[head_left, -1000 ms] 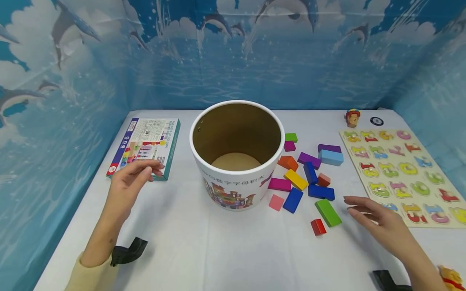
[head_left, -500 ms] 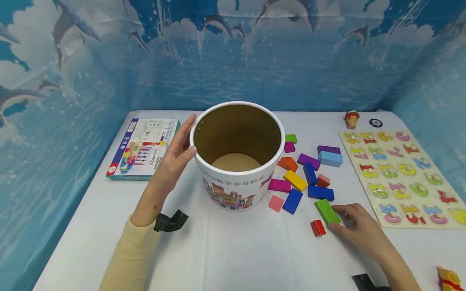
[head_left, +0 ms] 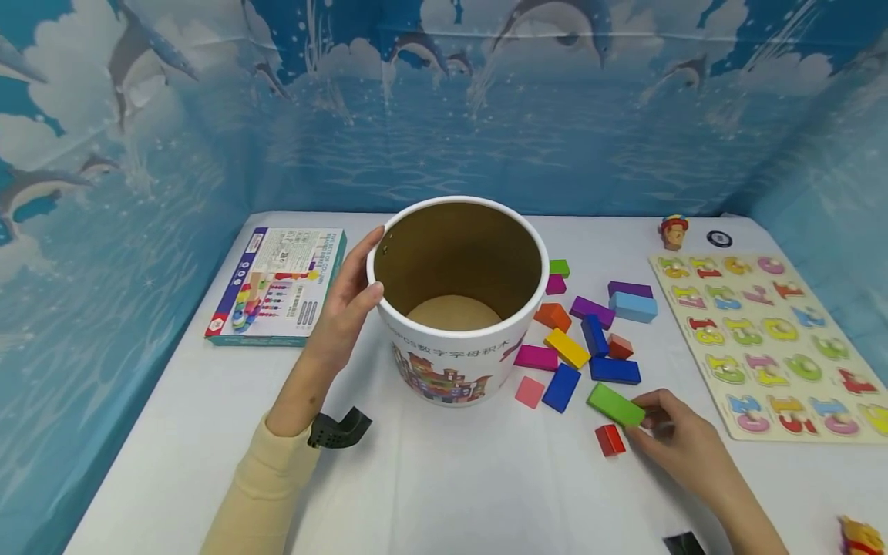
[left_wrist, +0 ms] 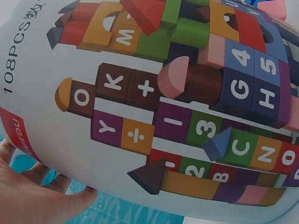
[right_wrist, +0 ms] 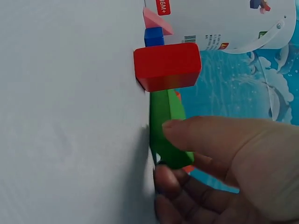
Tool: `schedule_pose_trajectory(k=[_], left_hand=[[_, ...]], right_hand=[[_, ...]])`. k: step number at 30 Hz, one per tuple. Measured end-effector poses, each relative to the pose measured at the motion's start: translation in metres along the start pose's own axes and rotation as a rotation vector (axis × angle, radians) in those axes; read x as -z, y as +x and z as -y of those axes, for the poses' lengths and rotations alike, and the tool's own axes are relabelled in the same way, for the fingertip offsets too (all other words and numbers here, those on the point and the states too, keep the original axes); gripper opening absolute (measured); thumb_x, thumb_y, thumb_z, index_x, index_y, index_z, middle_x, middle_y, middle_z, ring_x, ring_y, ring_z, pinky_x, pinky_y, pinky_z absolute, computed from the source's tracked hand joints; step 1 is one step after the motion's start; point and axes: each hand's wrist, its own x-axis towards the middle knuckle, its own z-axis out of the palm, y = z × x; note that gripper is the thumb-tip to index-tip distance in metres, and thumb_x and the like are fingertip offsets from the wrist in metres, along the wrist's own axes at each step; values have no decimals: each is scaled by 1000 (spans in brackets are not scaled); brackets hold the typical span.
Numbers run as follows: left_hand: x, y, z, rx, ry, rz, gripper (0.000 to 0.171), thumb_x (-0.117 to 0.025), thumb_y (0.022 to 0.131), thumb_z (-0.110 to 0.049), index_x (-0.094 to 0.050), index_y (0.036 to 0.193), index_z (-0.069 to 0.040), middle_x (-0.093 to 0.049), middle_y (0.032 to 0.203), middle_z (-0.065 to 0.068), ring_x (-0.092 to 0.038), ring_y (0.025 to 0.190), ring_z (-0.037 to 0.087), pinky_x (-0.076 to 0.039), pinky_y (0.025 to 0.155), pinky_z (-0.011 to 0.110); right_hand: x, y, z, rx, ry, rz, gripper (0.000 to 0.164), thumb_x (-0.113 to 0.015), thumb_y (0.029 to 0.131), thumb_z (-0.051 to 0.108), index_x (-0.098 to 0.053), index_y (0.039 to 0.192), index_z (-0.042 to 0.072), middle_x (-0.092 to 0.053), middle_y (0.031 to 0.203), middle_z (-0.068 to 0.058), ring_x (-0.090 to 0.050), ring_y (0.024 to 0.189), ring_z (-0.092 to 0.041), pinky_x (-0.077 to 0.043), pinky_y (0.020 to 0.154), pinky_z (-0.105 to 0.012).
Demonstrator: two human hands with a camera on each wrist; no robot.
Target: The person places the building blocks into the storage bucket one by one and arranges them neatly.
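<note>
A large white bucket (head_left: 444, 347) with printed toy-block pictures stands upright, its inside brown and bare. My left hand (head_left: 344, 308) rests against its left side near the rim, thumb and fingers spread along the wall; in the left wrist view the fingertips (left_wrist: 84, 195) touch the printed side. My right hand (head_left: 683, 443) pinches the right end of a green block (head_left: 616, 405) between thumb and fingers. In the right wrist view the thumb lies on the green block (right_wrist: 164, 126), low by the tabletop. Close by sits a small red block (head_left: 610, 440).
Several colored blocks lie scattered right of the bucket, among them a yellow block (head_left: 566, 348) and a light blue block (head_left: 634, 307). A puzzle board (head_left: 770, 339) lies at the right, a flat box (head_left: 277, 285) at the left. Small figurines (head_left: 673, 231) stand on the right side.
My left hand has moved right from above the box to the bucket's side. The right hand has moved left onto the green block, now gripped and turned more sideways.
</note>
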Motion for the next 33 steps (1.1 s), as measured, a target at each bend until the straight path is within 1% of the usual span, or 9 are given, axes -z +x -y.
schedule_pose_trajectory(k=[3,8,12,14,16,20,22,26,33], left_hand=[[-1,0,0,2,-8,-5,67,-54,85,-35,-23,141,-15,-24,144,-3,-20,132,18,-15,104,53],[-3,0,0,0,-21,-3,66,-54,86,-33,-23,141,-15,-24,144,-1,-20,132,21,-16,104,53],[-2,-1,0,-2,-29,-1,64,-53,86,-31,-24,141,-14,-24,144,-1,-21,131,22,-16,104,53],[-2,-2,0,-3,-28,0,64,-53,86,-31,-23,141,-15,-24,144,-1,-21,132,22,-16,104,53],[-1,-2,0,-4,-25,1,64,-53,87,-32,-23,141,-16,-25,144,-1,-21,131,23,-16,104,53],[0,-1,-1,-7,-24,2,62,-52,87,-31,-23,141,-17,-24,144,-1,-21,131,22,-16,103,54],[0,-1,0,-6,-27,3,61,-51,88,-29,-23,141,-17,-24,144,-1,-22,131,21,-16,104,53],[1,0,1,-8,-37,7,60,-49,88,-25,-23,141,-16,-24,144,-1,-21,131,22,-16,104,52],[-2,-2,-1,5,-66,7,63,-52,87,-30,-22,141,-17,-22,144,-1,-17,132,25,-15,105,50]], right_hand=[[0,0,-2,24,94,6,35,-73,71,9,-51,99,9,-52,77,-2,-50,66,-12,-47,60,-15],[13,4,-1,-38,333,132,31,-66,79,8,-51,105,4,-54,88,-9,-54,69,-15,-50,62,-18],[42,9,15,-34,521,208,29,-62,83,11,-48,108,2,-55,91,-8,-57,74,-17,-51,66,-22],[63,13,33,48,642,206,23,-58,85,7,-49,106,2,-56,92,-6,-57,75,-17,-52,67,-22],[86,22,56,188,804,212,19,-51,87,-2,-49,106,2,-56,95,-6,-58,78,-17,-52,68,-23],[121,47,120,461,1041,258,26,-45,85,-13,-51,107,-1,-51,102,-13,-57,84,-21,-53,69,-27],[129,63,154,502,1044,294,25,-47,86,-9,-53,108,0,-50,104,-14,-57,87,-24,-53,70,-30],[128,95,210,410,890,355,22,-56,86,7,-54,108,7,-51,104,-15,-58,89,-26,-52,73,-33],[94,141,255,301,614,531,24,-58,86,11,-53,109,5,-54,97,-16,-61,82,-30,-52,72,-38]])
